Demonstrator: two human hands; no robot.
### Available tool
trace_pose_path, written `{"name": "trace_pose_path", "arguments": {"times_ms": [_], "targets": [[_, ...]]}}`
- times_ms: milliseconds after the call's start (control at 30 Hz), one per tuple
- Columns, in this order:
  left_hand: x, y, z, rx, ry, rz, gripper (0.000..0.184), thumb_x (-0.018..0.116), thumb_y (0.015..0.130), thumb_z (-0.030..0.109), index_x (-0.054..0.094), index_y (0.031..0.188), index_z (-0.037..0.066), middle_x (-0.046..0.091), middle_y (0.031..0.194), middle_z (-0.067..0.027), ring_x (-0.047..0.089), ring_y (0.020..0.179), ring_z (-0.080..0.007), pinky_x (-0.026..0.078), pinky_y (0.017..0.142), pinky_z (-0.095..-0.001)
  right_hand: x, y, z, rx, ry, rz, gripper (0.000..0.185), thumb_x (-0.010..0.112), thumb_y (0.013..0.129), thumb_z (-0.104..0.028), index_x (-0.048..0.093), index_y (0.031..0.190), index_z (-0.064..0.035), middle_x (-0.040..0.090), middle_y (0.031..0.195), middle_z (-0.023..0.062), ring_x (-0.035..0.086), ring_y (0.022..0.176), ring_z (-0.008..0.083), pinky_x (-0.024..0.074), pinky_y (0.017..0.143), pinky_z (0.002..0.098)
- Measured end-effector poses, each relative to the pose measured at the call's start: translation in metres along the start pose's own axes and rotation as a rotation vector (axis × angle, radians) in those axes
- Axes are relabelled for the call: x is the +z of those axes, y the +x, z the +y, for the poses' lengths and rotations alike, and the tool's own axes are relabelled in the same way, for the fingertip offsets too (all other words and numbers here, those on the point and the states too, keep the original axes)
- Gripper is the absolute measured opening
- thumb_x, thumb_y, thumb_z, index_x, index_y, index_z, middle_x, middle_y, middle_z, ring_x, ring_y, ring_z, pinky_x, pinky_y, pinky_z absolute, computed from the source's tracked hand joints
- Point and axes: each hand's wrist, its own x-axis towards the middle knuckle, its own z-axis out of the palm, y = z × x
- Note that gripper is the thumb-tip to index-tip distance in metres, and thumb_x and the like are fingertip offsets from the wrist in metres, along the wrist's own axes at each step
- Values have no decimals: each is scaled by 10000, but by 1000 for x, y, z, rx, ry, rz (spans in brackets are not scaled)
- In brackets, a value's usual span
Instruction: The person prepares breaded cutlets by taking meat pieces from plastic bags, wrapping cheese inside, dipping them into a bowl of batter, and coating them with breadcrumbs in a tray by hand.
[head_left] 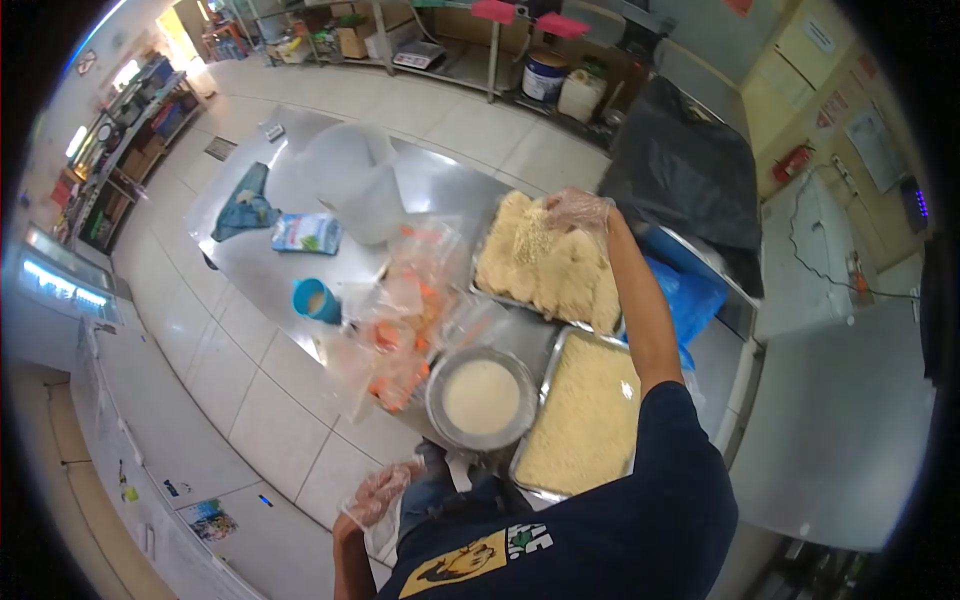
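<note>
My right hand (580, 210), in a clear plastic glove, reaches over a metal tray of crumb-coated pieces (570, 270). Its fingers stretch left at the tray's far edge, beside loose pale crumbs (530, 243) on top of the pieces. My left hand (385, 492), also gloved, hangs low in front of my body, loosely bent with nothing visible in it. Between me and the coated pieces stand a metal bowl of creamy batter (482, 402) and a second tray of fine crumbs (585, 415).
Plastic bags with orange pieces (405, 335) lie left of the bowl. A blue cup (316, 300), a blue-white packet (306, 233), a cloth (246, 208) and a translucent container (365, 190) share the steel table (265, 265). Blue plastic (690, 295) lies right of my arm.
</note>
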Motion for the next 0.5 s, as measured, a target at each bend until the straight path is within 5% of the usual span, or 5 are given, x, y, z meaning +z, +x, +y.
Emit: {"name": "trace_pose_path", "arguments": {"times_ms": [200, 300, 500], "targets": [[-34, -12, 44, -37, -45, 83, 463, 510, 981, 319, 485, 1290, -24, 554, 1266, -139, 488, 1228, -242, 351, 1077, -389, -7, 113, 22, 13, 2, -86, 416, 723, 722, -228, 614, 1087, -60, 617, 914, 46, 588, 843, 176, 530, 680, 333], [-56, -13, 55, -72, -14, 159, 486, 550, 949, 338, 501, 1283, -11, 558, 1280, -149, 505, 1220, -265, 343, 1059, -404, -8, 143, 43, 82, 96, 13, 241, 697, 747, -216, 668, 946, -82, 641, 874, 23, 595, 831, 162, 528, 691, 312], [-90, -6, 75, -83, 5, 179, 517, 560, 937, 367, 504, 1292, -5, 564, 1289, -149, 523, 1204, -269, 343, 1045, -404, -10, 183, 65, 100, -279, -34, 339, 696, 680, -197, 638, 972, -35, 612, 815, 33, 574, 775, 182, 486, 705, 348]]}}
